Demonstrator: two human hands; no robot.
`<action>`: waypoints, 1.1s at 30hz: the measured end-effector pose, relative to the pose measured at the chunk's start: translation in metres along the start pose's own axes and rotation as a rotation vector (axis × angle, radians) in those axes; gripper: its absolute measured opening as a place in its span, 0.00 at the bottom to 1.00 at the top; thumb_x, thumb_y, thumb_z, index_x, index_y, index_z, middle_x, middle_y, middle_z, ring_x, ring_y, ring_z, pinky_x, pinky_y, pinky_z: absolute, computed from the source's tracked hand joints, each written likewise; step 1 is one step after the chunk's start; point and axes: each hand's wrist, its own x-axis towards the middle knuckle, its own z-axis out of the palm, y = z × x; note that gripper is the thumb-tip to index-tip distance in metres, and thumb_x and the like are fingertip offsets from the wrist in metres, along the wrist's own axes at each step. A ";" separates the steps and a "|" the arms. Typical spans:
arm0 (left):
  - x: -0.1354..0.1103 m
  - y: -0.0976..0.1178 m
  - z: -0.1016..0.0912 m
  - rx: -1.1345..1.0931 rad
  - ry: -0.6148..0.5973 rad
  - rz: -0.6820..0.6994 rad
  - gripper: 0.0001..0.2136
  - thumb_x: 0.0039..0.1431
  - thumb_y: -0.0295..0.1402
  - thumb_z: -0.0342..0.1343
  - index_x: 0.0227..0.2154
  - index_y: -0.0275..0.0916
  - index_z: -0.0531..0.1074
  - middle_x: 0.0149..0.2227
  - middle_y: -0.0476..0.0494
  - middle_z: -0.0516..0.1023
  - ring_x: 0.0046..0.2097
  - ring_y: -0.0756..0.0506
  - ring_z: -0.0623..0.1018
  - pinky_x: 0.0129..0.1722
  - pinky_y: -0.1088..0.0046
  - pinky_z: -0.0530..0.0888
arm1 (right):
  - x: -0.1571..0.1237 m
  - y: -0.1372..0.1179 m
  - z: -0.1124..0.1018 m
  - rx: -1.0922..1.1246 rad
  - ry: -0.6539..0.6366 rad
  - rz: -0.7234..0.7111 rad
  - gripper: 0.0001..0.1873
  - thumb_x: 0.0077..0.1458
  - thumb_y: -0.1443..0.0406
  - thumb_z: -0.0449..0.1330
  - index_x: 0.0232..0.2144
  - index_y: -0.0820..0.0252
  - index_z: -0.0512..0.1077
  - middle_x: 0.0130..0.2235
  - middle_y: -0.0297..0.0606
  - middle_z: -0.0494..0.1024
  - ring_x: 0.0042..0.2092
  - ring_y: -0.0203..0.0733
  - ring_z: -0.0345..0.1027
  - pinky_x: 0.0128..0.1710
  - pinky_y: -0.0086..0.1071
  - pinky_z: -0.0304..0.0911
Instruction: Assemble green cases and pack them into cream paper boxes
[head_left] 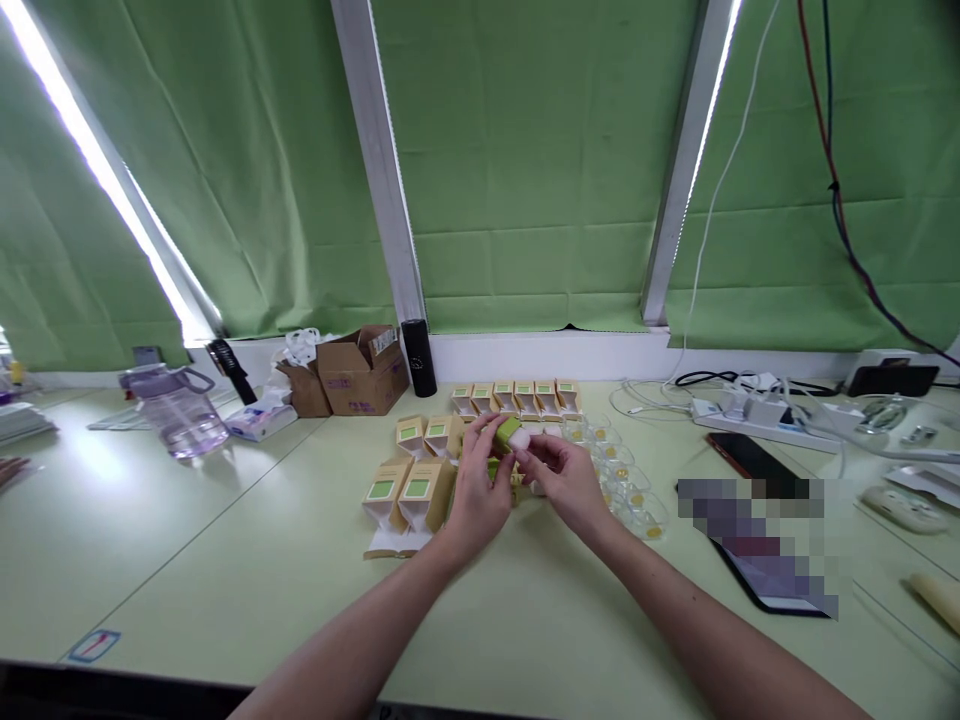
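Note:
My left hand (482, 480) grips a small green box (508, 432) between thumb and fingers, above the table. A white piece (519, 438) shows at the box's right end. My right hand (559, 474) pinches at that white end; its fingertips partly hide what they touch. Several open kraft cartons (426, 492) with green labels stand left of my left hand. Behind both hands runs a row of similar small cartons (525, 395). Clear plastic cups (619, 472) with yellow spots sit to the right of my right hand. Another green item beneath my hands is mostly covered.
A brown cardboard box (361, 372) and a black tumbler (418, 358) stand at the back. To the left are a purple water jug (174, 410) and a tissue pack (261, 418). Phones (754, 460) and a power strip (765, 422) with cables lie on the right.

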 end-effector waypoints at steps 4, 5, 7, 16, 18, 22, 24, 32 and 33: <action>0.004 -0.007 -0.001 -0.221 -0.001 -0.097 0.18 0.71 0.38 0.53 0.61 0.42 0.68 0.68 0.33 0.62 0.67 0.36 0.69 0.62 0.57 0.74 | 0.003 -0.004 -0.008 -0.326 0.033 -0.140 0.21 0.55 0.55 0.68 0.47 0.61 0.78 0.41 0.46 0.82 0.36 0.46 0.77 0.34 0.38 0.77; 0.004 -0.008 -0.001 -0.276 0.002 -0.116 0.18 0.71 0.39 0.54 0.60 0.42 0.69 0.69 0.33 0.61 0.66 0.36 0.70 0.62 0.57 0.74 | 0.004 -0.005 -0.011 -0.413 0.053 -0.211 0.21 0.57 0.58 0.67 0.51 0.60 0.76 0.44 0.46 0.82 0.37 0.46 0.78 0.35 0.39 0.77; 0.006 -0.009 -0.001 -0.367 -0.006 -0.154 0.19 0.70 0.42 0.56 0.59 0.41 0.70 0.69 0.32 0.61 0.66 0.36 0.71 0.62 0.59 0.75 | 0.005 -0.007 -0.015 -0.572 0.049 -0.389 0.24 0.59 0.63 0.64 0.57 0.56 0.72 0.53 0.48 0.79 0.40 0.47 0.78 0.37 0.40 0.78; 0.006 -0.003 0.000 -0.549 -0.147 -0.327 0.26 0.64 0.48 0.61 0.59 0.38 0.73 0.59 0.34 0.77 0.53 0.38 0.80 0.50 0.65 0.80 | 0.007 0.002 -0.024 -0.840 -0.073 -0.788 0.20 0.68 0.67 0.56 0.60 0.51 0.70 0.59 0.44 0.79 0.59 0.49 0.76 0.56 0.44 0.76; 0.004 -0.004 0.001 -0.527 -0.167 -0.349 0.27 0.64 0.49 0.61 0.60 0.38 0.72 0.53 0.35 0.80 0.47 0.41 0.82 0.45 0.66 0.81 | 0.006 0.005 -0.024 -0.834 -0.071 -0.812 0.20 0.69 0.67 0.55 0.60 0.51 0.70 0.58 0.44 0.80 0.58 0.48 0.76 0.56 0.44 0.76; 0.003 -0.002 0.002 -0.542 -0.197 -0.335 0.29 0.65 0.49 0.60 0.63 0.39 0.69 0.52 0.36 0.81 0.48 0.40 0.82 0.48 0.63 0.81 | 0.003 0.008 -0.025 -0.892 -0.051 -0.855 0.20 0.70 0.68 0.54 0.61 0.54 0.69 0.59 0.48 0.79 0.59 0.48 0.76 0.54 0.43 0.77; 0.002 0.001 0.002 -0.556 -0.198 -0.310 0.28 0.65 0.49 0.59 0.63 0.40 0.69 0.58 0.35 0.78 0.56 0.38 0.80 0.56 0.61 0.79 | 0.002 0.010 -0.026 -0.932 -0.026 -0.895 0.19 0.70 0.68 0.54 0.61 0.57 0.70 0.58 0.50 0.80 0.57 0.50 0.78 0.51 0.42 0.79; -0.001 0.005 0.002 -0.527 -0.224 -0.307 0.28 0.69 0.47 0.56 0.66 0.40 0.66 0.65 0.33 0.71 0.65 0.36 0.74 0.63 0.61 0.75 | -0.001 0.017 -0.027 -0.977 -0.003 -0.939 0.23 0.70 0.69 0.54 0.64 0.58 0.68 0.58 0.52 0.80 0.57 0.52 0.78 0.52 0.43 0.79; -0.001 0.005 0.002 -0.527 -0.220 -0.308 0.28 0.69 0.47 0.56 0.66 0.39 0.66 0.64 0.33 0.72 0.65 0.36 0.74 0.63 0.61 0.75 | -0.001 0.017 -0.027 -0.979 -0.004 -0.946 0.23 0.70 0.69 0.54 0.65 0.58 0.67 0.58 0.53 0.80 0.57 0.52 0.78 0.52 0.43 0.79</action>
